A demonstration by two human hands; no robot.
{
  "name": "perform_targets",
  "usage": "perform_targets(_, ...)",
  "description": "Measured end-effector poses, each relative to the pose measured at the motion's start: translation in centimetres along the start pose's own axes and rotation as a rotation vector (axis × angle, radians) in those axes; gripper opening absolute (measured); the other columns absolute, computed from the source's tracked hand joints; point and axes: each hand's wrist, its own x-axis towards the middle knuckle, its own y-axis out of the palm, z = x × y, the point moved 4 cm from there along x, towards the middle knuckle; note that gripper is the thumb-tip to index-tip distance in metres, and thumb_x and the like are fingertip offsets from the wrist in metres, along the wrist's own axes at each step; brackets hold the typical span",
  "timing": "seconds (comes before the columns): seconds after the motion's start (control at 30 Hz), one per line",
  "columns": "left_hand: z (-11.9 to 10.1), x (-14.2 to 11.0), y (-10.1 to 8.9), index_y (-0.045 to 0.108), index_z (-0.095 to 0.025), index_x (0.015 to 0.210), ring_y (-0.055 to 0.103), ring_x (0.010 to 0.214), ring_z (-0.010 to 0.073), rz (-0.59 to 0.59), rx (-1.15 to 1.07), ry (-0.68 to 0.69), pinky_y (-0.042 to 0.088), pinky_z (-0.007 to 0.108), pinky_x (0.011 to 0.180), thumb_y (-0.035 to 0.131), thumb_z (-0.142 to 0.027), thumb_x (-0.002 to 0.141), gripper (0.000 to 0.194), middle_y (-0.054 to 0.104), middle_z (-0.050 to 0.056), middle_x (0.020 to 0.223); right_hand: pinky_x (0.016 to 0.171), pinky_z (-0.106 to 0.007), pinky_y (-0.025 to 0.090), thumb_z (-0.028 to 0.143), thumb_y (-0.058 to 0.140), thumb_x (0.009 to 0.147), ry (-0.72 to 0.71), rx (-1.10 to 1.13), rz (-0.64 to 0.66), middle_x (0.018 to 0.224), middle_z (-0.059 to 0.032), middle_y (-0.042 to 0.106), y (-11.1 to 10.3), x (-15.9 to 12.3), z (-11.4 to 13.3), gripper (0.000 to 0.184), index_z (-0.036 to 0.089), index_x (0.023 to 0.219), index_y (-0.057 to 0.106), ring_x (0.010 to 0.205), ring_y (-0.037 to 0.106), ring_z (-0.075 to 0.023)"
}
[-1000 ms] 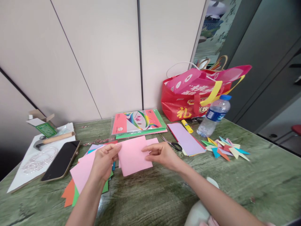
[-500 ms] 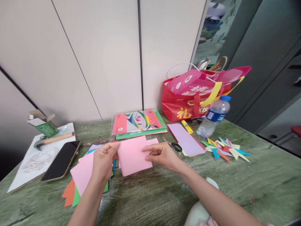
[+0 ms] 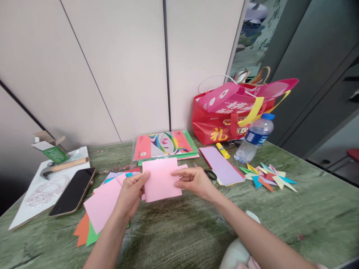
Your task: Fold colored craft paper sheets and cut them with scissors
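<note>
A folded sheet of pink paper (image 3: 162, 181) is held up above the table, roughly level. My left hand (image 3: 131, 194) pinches its left edge, thumb in front. At the right edge, my right hand (image 3: 196, 183) has its fingers and thumb closed on the paper. Behind it, another pink piece (image 3: 183, 167) peeks out, mostly hidden. Beneath my left forearm lies a stack of coloured paper, with a pink sheet (image 3: 105, 203) on top. Just beyond my right hand is a pair of scissors (image 3: 210, 174), partly covered by that hand.
Packaged coloured paper (image 3: 165, 145) lies at the back. To the right are purple strips (image 3: 221, 166), a glue stick (image 3: 223, 150), a water bottle (image 3: 254, 138), a red bag (image 3: 213, 127) and folded paper stars (image 3: 269, 177). A phone (image 3: 74, 192) and hammer (image 3: 67, 166) lie left.
Both hands have shifted the pink paper slightly; it now sits a little higher and straighter. My left hand has moved a bit to the right. Other things stay in place.
</note>
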Motion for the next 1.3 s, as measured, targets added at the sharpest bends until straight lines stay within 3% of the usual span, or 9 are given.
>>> perform_targets(0.17, 0.1, 0.1, -0.1, 0.066, -0.012, 0.062, 0.051, 0.044, 0.0123, -0.017, -0.004, 0.01, 0.039, 0.024, 0.045, 0.068, -0.04, 0.059, 0.028, 0.06, 0.002, 0.049, 0.054, -0.024, 0.045, 0.023, 0.071, 0.057, 0.004, -0.013, -0.003, 0.063, -0.0002, 0.063, 0.0, 0.0, 0.0, 0.034, 0.013, 0.089, 0.068, 0.054, 0.054, -0.0095)
perform_targets(0.37, 0.8, 0.1, 0.3, 0.067, -0.013, 0.087, 0.06, 0.063, 0.0177, 0.083, 0.014, -0.06, 0.046, 0.029, 0.06, 0.071, -0.031, 0.059, 0.033, 0.069, 0.007, 0.073, 0.053, -0.023, 0.045, 0.025, 0.071, 0.057, -0.009, -0.036, -0.005, 0.065, -0.0013, 0.063, -0.2, 0.1, -0.2, 0.035, 0.013, 0.09, 0.067, 0.056, 0.055, -0.0102)
perform_targets(0.47, 1.1, 0.2, 0.3, 0.067, -0.012, 0.082, 0.061, 0.063, 0.019, 0.053, 0.027, -0.085, 0.047, 0.031, 0.061, 0.072, -0.032, 0.056, 0.033, 0.069, 0.007, 0.072, 0.052, -0.023, 0.045, 0.026, 0.07, 0.058, -0.009, -0.036, 0.003, 0.062, -0.0005, 0.062, -0.1, 0.1, -0.3, 0.036, 0.013, 0.09, 0.067, 0.054, 0.054, -0.0098)
perform_targets(0.73, 0.9, 0.5, -0.7, 0.061, -0.012, 0.056, 0.053, 0.047, 0.0095, -0.048, 0.042, -0.089, 0.042, 0.022, 0.05, 0.072, -0.032, 0.055, 0.023, 0.061, 0.0, 0.053, 0.051, -0.023, 0.044, 0.026, 0.071, 0.056, 0.005, -0.03, -0.028, 0.061, 0.0003, 0.061, -0.6, 0.2, -0.5, 0.036, 0.014, 0.09, 0.067, 0.053, 0.054, -0.0099)
perform_targets(1.1, 0.2, 0.6, -1.1, 0.058, -0.011, 0.053, 0.046, 0.044, 0.0069, -0.155, 0.141, 0.055, 0.038, 0.018, 0.045, 0.073, -0.033, 0.052, 0.026, 0.056, -0.001, 0.047, 0.05, -0.021, 0.045, 0.019, 0.072, 0.053, 0.029, 0.06, -0.056, 0.065, 0.0006, 0.062, -0.5, 0.2, -0.2, 0.033, 0.014, 0.086, 0.068, 0.054, 0.054, -0.0086)
perform_targets(1.2, 0.3, 0.5, -0.9, 0.061, -0.011, 0.057, 0.05, 0.048, 0.0077, -0.132, 0.13, 0.05, 0.041, 0.019, 0.048, 0.072, -0.034, 0.055, 0.025, 0.058, 0.0, 0.051, 0.051, -0.021, 0.045, 0.018, 0.072, 0.052, 0.038, 0.08, -0.064, 0.065, 0.0013, 0.062, -0.5, 0.2, -0.1, 0.033, 0.015, 0.085, 0.068, 0.054, 0.054, -0.0083)
perform_targets(1.3, 0.6, 0.3, -0.4, 0.065, -0.012, 0.071, 0.056, 0.056, 0.0113, -0.021, 0.101, -0.018, 0.047, 0.022, 0.055, 0.069, -0.035, 0.059, 0.025, 0.064, 0.003, 0.063, 0.05, -0.021, 0.043, 0.019, 0.073, 0.051, 0.033, 0.072, -0.093, 0.063, 0.0016, 0.062, -0.8, 0.3, -0.1, 0.034, 0.016, 0.084, 0.069, 0.053, 0.054, -0.0086)
